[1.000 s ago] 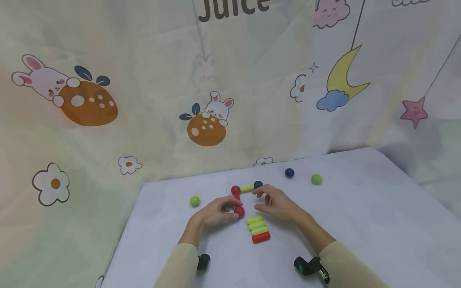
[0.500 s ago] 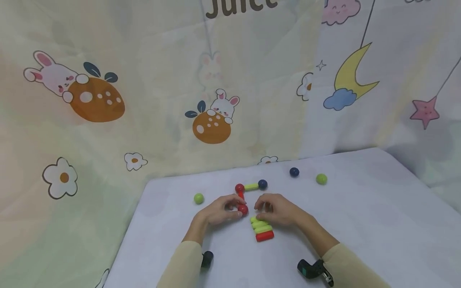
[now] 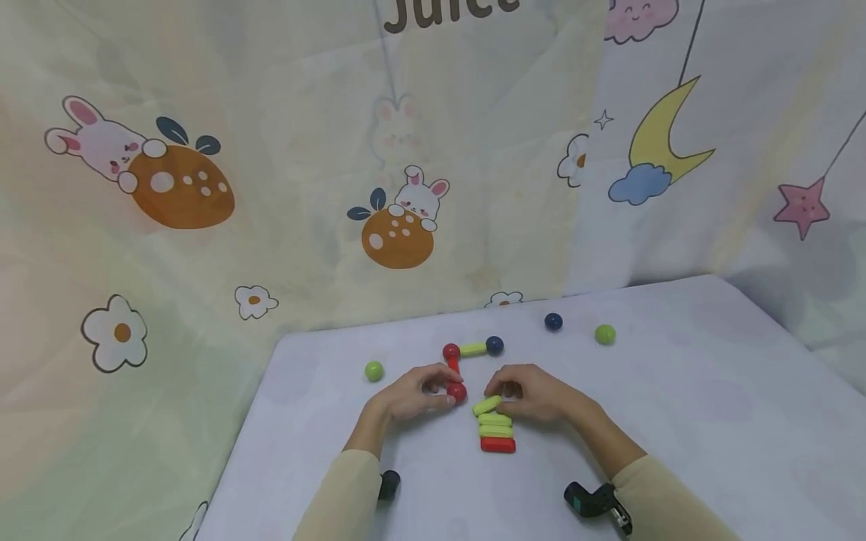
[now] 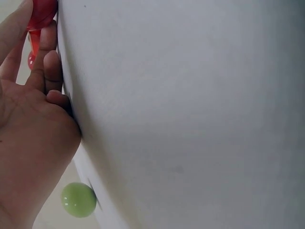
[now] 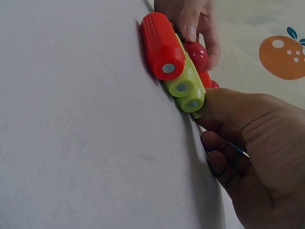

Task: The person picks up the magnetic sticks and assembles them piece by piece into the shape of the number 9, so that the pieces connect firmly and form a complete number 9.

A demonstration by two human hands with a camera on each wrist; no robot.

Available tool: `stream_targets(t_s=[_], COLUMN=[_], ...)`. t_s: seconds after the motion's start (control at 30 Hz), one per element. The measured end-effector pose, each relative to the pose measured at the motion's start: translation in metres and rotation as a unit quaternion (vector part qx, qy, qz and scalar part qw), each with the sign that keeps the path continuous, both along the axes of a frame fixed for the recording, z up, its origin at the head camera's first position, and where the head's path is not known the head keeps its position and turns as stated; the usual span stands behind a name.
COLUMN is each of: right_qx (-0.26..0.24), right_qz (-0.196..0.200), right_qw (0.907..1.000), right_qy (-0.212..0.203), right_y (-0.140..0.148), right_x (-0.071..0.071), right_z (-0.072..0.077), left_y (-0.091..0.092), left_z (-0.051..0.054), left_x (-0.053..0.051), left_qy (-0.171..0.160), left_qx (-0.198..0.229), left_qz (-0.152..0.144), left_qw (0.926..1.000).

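My left hand (image 3: pixel 404 394) holds a red ball (image 3: pixel 458 393) between thumb and fingers. From that ball a red magnetic rod (image 3: pixel 453 365) runs back to a second red ball (image 3: pixel 451 351), where a yellow-green rod (image 3: pixel 473 349) leads right to a navy ball (image 3: pixel 495 345). My right hand (image 3: pixel 537 394) pinches the farthest yellow-green rod (image 3: pixel 487 406) of a short row, now slanted against the others. Two more yellow-green rods (image 3: pixel 496 426) and a red rod (image 3: pixel 498 445) lie side by side nearer me. Metal discs show at their ends in the right wrist view.
A green ball (image 3: pixel 374 370) lies left of my left hand, also visible as a green ball (image 4: pixel 78 199) in the left wrist view. Toward the back right are another navy ball (image 3: pixel 553 321) and another green ball (image 3: pixel 605 334). A printed cloth (image 3: pixel 298 225) hangs behind the white table (image 3: pixel 298 421).
My right hand came down from beside the joined navy ball to the rod row and took hold of the farthest yellow-green rod, turning it askew. The left hand stays on the red ball.
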State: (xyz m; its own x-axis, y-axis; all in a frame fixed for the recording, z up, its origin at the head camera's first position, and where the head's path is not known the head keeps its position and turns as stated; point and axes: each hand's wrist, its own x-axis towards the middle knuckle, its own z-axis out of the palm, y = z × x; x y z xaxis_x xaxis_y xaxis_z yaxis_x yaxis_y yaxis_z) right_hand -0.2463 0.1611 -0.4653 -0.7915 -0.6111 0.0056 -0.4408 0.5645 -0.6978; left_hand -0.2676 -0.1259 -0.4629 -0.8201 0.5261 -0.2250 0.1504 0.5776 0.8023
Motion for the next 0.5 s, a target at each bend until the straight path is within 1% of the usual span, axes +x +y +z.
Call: stream_targets(t_s=[0.07,0.17,0.37,0.5], right_qx=[-0.002,-0.003,-0.016,-0.028], right_qz=[0.006,0.004,-0.022,-0.033], right_qw=[1.0,1.0,0.9996,0.9991], right_qy=[0.003,0.008,-0.001,-0.006], right_y=[0.0003,0.0005,0.0018,0.0019], right_x=[0.0001,-0.0002,-0.0011,-0.0019], right_z=[-0.0009,-0.0023,-0.007,-0.0091], left_y=[-0.0003,-0.0007,-0.0004,-0.0007], left_z=[-0.0007,-0.0016,-0.0003,-0.0003], left_x=[-0.0001,-0.0013,-0.0033,-0.0019], left_qy=[-0.001,-0.001,-0.007,-0.001], left_qx=[-0.002,-0.002,0.002,0.003], left_qz=[0.001,0.001,-0.001,-0.001], left_qw=[1.0,1.0,1.0,1.0])
